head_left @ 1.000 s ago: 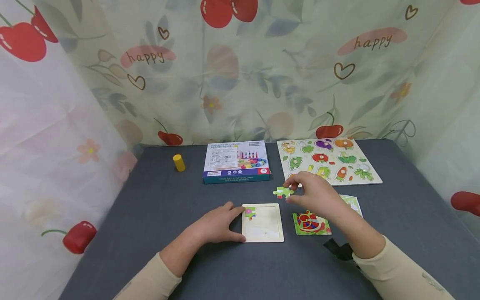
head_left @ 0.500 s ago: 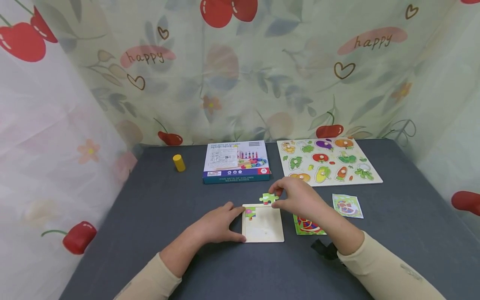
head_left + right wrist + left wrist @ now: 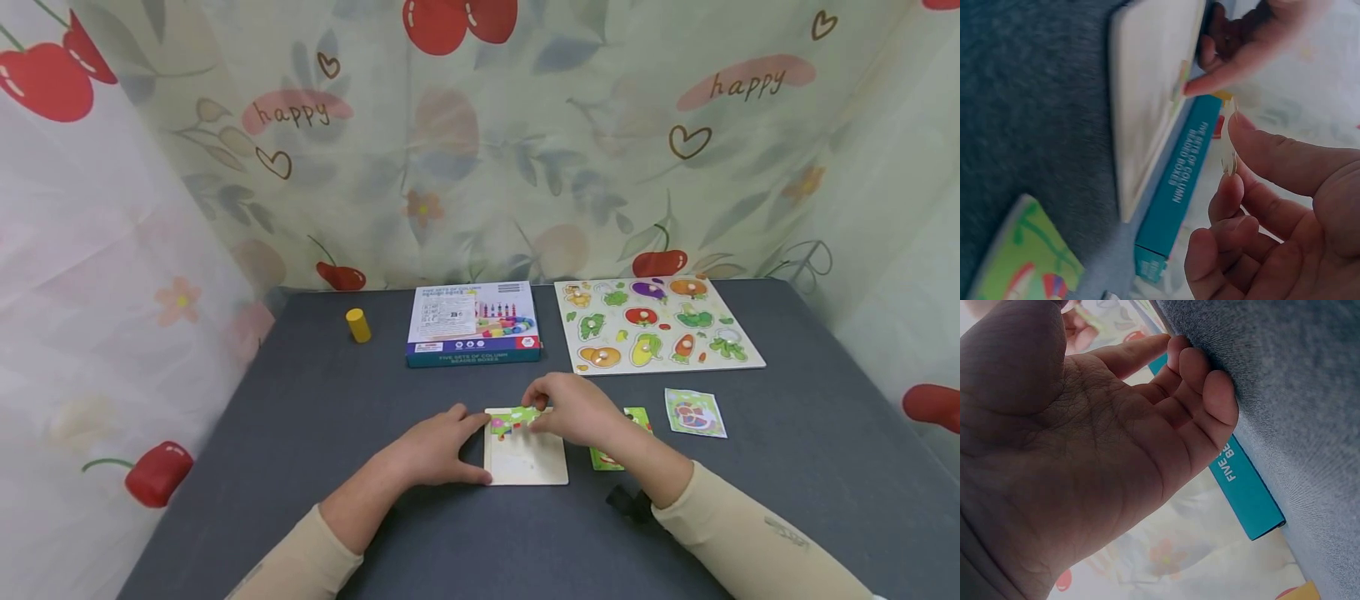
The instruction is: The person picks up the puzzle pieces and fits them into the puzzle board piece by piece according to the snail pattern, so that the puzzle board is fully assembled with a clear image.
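My right hand pinches a green jigsaw piece between thumb and fingers, over the top edge of a pale square puzzle tray. The right wrist view shows that piece edge-on at the fingertips. A small jigsaw piece with a pink spot lies in the tray's top left corner. My left hand rests against the tray's left side, index finger at the upper corner and thumb at the lower one. Its other fingers bend loosely near the cloth in the left wrist view.
Partly under my right forearm lies a green and red picture puzzle, with a small picture card beyond it. Behind stand a bead box, a vegetable peg board and a yellow cylinder. A black strap hangs by my right wrist.
My right hand has carried the green piece left and down from beside the vegetable board to the tray's top edge, next to the corner piece. My left hand has stayed put.
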### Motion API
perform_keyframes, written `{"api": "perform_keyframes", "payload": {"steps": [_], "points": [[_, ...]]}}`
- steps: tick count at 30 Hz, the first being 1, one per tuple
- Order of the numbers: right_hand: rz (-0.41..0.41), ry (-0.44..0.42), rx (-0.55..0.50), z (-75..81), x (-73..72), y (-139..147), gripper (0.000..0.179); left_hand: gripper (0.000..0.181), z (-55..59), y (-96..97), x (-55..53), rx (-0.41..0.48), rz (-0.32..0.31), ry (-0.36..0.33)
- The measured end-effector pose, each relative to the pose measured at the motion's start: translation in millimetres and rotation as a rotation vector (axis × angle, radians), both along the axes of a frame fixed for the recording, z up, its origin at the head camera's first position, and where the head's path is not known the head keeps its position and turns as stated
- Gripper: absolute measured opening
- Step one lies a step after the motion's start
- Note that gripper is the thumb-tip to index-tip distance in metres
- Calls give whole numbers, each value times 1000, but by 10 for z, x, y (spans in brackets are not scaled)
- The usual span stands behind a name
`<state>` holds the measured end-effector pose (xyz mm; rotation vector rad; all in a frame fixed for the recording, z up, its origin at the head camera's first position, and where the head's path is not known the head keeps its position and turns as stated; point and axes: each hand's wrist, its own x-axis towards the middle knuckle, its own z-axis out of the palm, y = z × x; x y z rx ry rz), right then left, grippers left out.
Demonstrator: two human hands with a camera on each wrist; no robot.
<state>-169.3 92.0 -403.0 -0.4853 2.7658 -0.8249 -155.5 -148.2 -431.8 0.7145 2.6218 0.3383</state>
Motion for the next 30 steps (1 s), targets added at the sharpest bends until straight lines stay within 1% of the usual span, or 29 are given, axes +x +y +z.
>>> {"api": "perform_keyframes", "payload": {"steps": [4, 14, 22, 26, 30], "points": [[-10, -28, 23, -71, -25, -33, 22, 92, -7, -1, -6, -2, 5, -1], [-14, -63, 65, -192, -82, -51, 24, 93, -12, 3, -11, -5, 2, -8], [-3, -53, 70, -250, -104, -65, 23, 92, -8, 3, -7, -2, 4, -4], [-13, -55, 74, -252, -104, -81, 22, 92, -5, 3, -2, -1, 7, -6], [-30, -39, 82, -247, -97, -93, 20, 92, -6, -1, 3, 0, 15, -7]]}}
